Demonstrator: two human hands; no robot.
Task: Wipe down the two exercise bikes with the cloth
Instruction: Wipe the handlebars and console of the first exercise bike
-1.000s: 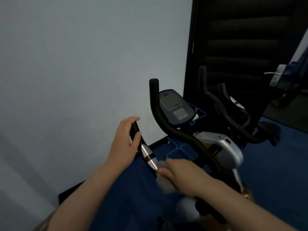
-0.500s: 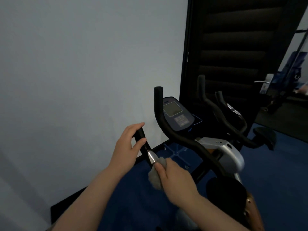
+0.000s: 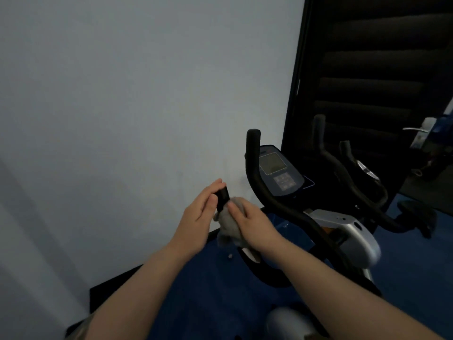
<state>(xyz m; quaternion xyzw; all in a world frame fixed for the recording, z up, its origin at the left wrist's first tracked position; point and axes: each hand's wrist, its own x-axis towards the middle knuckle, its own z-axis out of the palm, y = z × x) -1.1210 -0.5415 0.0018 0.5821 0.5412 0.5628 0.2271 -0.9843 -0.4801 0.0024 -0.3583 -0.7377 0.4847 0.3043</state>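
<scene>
The near exercise bike (image 3: 348, 231) has black curved handlebars and a blue console (image 3: 277, 170). My right hand (image 3: 250, 222) grips a grey cloth (image 3: 229, 223) wrapped around the left handlebar grip (image 3: 223, 195), close to its top end. My left hand (image 3: 199, 214) rests against the outer side of that grip tip, fingers nearly straight, thumb beside it. A second bike (image 3: 362, 182) with dark handlebars stands behind to the right.
A pale wall (image 3: 134, 106) runs close on the left with a black skirting (image 3: 110, 288). A dark padded panel (image 3: 372, 69) stands behind the bikes. The floor (image 3: 208, 298) is blue. A door handle (image 3: 416, 130) shows at far right.
My right hand slid the cloth up the left grip, over the silver sensor band, toward the tip. My left hand loosened from a wrap to straighter fingers at the tip.
</scene>
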